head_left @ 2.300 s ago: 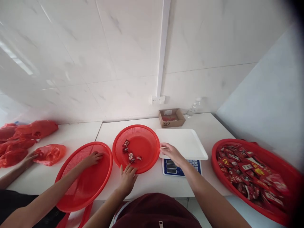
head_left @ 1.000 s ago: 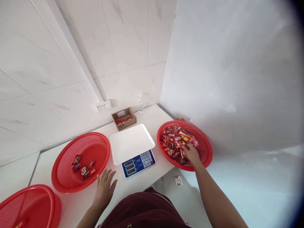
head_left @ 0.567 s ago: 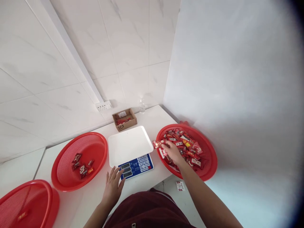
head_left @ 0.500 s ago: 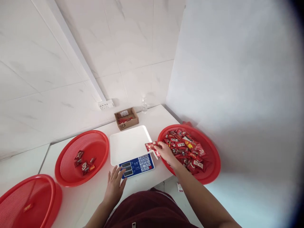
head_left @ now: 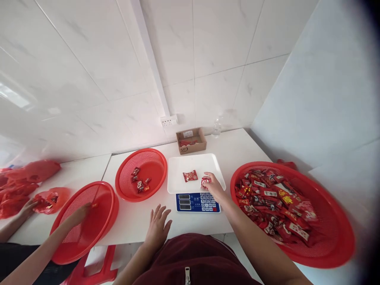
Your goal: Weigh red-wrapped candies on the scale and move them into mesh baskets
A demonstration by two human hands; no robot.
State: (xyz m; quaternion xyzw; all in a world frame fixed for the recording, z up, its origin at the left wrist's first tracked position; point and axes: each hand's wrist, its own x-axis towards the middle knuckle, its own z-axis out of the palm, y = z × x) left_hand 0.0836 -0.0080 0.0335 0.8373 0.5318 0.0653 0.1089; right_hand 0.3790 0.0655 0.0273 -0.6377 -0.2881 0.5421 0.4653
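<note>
right hand [head_left: 214, 187] is pinching a red candy packet [head_left: 204, 182] over the front-right edge of the white scale tray [head_left: 192, 162], second packet [head_left: 190, 175] lying crosswise just left of it, left hand [head_left: 158, 228] flat, open and empty, farther off by the front edge of the table [head_left: 133, 221]

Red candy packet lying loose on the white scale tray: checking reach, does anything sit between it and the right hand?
Only the second red candy packet pinched in the right hand itself. Between that and the loose red candy packet, only white scale tray surface shows.
</note>
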